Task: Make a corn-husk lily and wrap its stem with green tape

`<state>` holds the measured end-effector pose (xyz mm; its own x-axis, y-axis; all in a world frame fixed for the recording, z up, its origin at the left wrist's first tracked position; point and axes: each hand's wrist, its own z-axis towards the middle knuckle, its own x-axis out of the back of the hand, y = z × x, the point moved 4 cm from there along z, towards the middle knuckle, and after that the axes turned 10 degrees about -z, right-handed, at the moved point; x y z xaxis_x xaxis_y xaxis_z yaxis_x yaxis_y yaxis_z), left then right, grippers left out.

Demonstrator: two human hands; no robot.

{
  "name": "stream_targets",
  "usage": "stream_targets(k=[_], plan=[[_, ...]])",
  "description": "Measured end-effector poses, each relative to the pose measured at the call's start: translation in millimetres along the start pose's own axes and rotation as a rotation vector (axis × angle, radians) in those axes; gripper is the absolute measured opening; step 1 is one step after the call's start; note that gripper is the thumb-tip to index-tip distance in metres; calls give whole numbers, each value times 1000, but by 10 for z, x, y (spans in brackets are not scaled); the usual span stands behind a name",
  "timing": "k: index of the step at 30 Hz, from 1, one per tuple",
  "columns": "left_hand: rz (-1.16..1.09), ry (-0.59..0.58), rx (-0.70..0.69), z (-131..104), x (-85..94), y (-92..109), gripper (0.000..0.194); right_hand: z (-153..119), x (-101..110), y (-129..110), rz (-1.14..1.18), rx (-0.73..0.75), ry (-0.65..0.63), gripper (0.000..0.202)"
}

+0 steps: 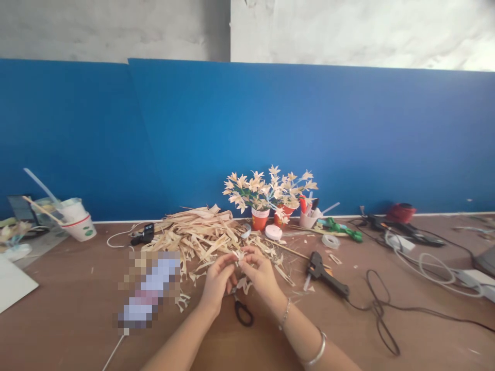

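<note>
My left hand (217,282) and my right hand (263,274) meet over the middle of the table. Between their pinched fingertips is a small pale husk flower (239,254), partly covered by the fingers. Just below the hands lie scissors with a black handle (243,313), their blades mostly hidden. A few cut husk pieces (244,285) rest beside them. Behind the hands spreads a heap of dry, straw-coloured husk strips (197,226). Finished husk flowers (270,185) on green and blue stems stand in red paper cups (260,219) at the back.
A black glue gun (327,275) lies to the right, its cord looping across the table. Further right are white cables (436,268). Tape (330,241) and a cup of tools (308,220) stand behind. On the left are a blurred-out object (149,291) and a paper cup (80,228).
</note>
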<state>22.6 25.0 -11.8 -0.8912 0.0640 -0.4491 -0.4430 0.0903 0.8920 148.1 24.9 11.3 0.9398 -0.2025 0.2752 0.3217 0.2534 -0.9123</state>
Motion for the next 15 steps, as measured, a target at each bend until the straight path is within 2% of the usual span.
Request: stream_targets(k=[5,9,12,15], plan=[[-90,-130,83,-4,-39,-3,34,13,11,-43,130,-61,-139,22],[-100,-130,107,4,-29,11,30,-2,15,-57,222,-138,-241,23],[-51,-127,103,25,-17,12,25,13,23,-32,225,-136,-228,23],[70,-108,77,41,-8,19,24,39,43,-7,152,-90,-150,24]])
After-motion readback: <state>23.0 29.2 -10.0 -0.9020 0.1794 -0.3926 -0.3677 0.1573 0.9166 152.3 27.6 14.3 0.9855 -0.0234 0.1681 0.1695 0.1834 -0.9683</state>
